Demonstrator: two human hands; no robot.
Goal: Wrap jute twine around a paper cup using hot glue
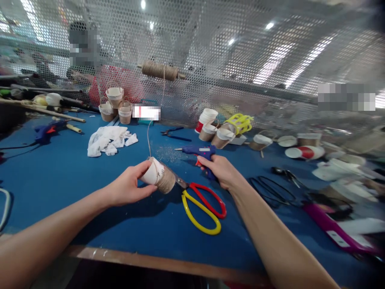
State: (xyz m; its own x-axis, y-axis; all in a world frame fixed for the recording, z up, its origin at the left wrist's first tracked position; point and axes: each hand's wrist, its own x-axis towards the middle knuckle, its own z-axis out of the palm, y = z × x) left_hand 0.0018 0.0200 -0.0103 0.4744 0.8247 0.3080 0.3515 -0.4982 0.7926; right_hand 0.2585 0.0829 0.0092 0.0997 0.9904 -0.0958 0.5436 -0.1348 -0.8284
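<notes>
My left hand (128, 186) grips a white paper cup (158, 175) lying on its side, its bottom half wound with brown twine. A strand of twine (148, 136) runs from the cup up to a twine spool (160, 70) on the mesh screen. My right hand (221, 170) is closed around the handle of a blue glue gun (198, 151), nozzle pointing left, just above the blue table (60, 176). Scissors with one red and one yellow handle (204, 202) lie between my hands, blades under the cup.
Twine-wrapped cups (116, 105) stand at the back left, more cups (215, 130) and a yellow object (240, 122) at the back centre. White crumpled plastic (108, 139), blue pliers (174, 133), a second glue gun (48, 131) and black scissors (285, 174) lie around. A person sits behind the mesh.
</notes>
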